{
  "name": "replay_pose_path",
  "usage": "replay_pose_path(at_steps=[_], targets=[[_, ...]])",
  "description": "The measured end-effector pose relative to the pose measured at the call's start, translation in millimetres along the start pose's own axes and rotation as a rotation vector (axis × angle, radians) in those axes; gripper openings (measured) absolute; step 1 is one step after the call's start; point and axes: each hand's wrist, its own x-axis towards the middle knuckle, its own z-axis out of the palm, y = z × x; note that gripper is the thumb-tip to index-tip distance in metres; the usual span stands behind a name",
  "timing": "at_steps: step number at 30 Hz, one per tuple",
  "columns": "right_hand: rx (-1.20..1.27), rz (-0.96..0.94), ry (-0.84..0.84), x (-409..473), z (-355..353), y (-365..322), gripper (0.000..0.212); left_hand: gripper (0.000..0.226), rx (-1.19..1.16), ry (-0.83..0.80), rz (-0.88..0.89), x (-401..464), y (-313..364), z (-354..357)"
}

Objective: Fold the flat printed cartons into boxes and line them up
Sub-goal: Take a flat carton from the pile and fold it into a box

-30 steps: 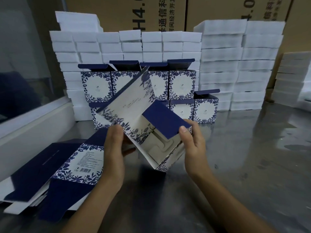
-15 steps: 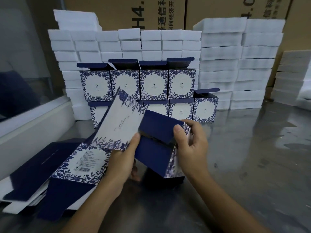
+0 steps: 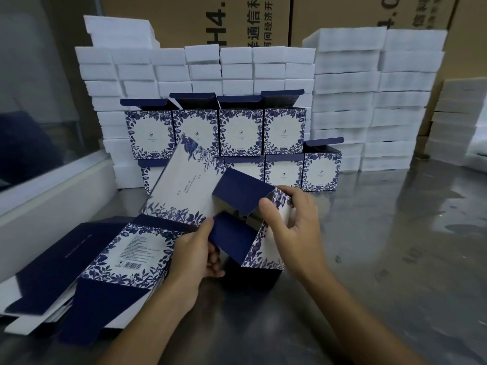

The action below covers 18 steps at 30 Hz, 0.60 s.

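Step in hand: closing the end flaps of one printed carton [image 3: 189,191], already popped into a tube and held tilted just above the steel tabletop [image 3: 382,246], in front of the finished boxes. Left hand [image 3: 196,255] grips the near lower edge, thumb on the lower navy flap [image 3: 232,239], fingers curled under. Right hand [image 3: 295,227] pinches the right wall, thumb pressing on the upper navy flap [image 3: 243,189], fingers wrapped behind. Both flaps half-folded inward, opening between them not closed yet. Next move, as I judge it: push the two flaps flush, tuck the tab, then stand the box up. Open slot looks to be in the row of folded boxes [image 3: 241,131], top tier above the rightmost lower box [image 3: 321,168]. Stack of flat cartons [image 3: 123,255] lies left on the tabletop, more to do. White foam blocks [image 3: 345,101] piled behind.
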Motion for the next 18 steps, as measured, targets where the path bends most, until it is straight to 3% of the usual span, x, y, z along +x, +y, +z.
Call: replay_pose_path(at_steps=[3, 9, 12, 16, 18], targets=[[0.029, 0.041, 0.019, 2.6, 1.2, 0.3, 0.034, 0.047, -0.04, -0.054, -0.019, -4.6, 2.5, 4.8], [0.03, 0.028, 0.042, 1.5, 2.9, 2.9, 0.037, 0.064, 0.066, -0.056, 0.094, -6.0, -3.5, 5.0], [0.02, 0.03, 0.064, 1.9, 3.5, 1.8, 0.043, 0.056, 0.048, -0.104, 0.113, -9.2, -2.0, 5.6], [0.024, 0.092, 0.098, 5.4, -0.2, 4.0, 0.046, 0.027, 0.076, -0.322, 0.171, -19.5, -1.7, 8.5], [0.027, 0.094, 0.105, 6.8, -2.4, 6.2, 0.045, 0.036, 0.088, -0.33, 0.192, -19.6, -3.1, 10.2]])
